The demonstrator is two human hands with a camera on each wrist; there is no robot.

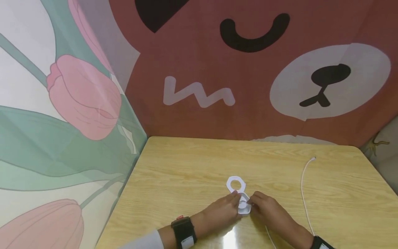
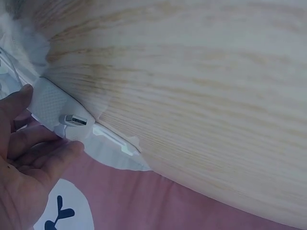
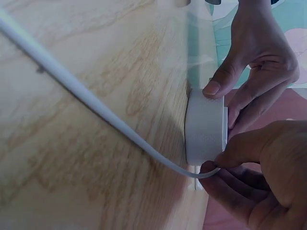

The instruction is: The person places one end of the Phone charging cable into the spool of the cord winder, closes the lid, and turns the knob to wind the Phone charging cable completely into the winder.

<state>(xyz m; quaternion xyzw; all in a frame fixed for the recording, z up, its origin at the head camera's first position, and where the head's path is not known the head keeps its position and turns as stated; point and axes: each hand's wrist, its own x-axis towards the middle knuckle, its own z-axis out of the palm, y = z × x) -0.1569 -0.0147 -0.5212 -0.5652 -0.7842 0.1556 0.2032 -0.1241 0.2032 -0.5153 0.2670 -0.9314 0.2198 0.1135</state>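
On the table stands a small white hexagonal case (image 1: 244,210), its ring-shaped lid (image 1: 236,178) flipped open toward the far side. My left hand (image 1: 220,209) holds the case, thumb on the near wall and fingers at the opposite side, as the right wrist view shows. A USB plug (image 2: 76,120) sticks out over the case in the left wrist view. Between thumb and fingertips, my right hand (image 1: 270,207) pinches a white charging cable (image 3: 100,105) right at the case's rim. Part of the case's inside is hidden by my fingers.
The cable's loose length (image 1: 302,190) curves over the right of the wood-grain table (image 1: 174,166), its small end plug (image 1: 313,158) pointing to the back. A bear-print cloth (image 1: 192,121) hangs behind the table, and a tulip-print cloth (image 1: 84,100) on the left.
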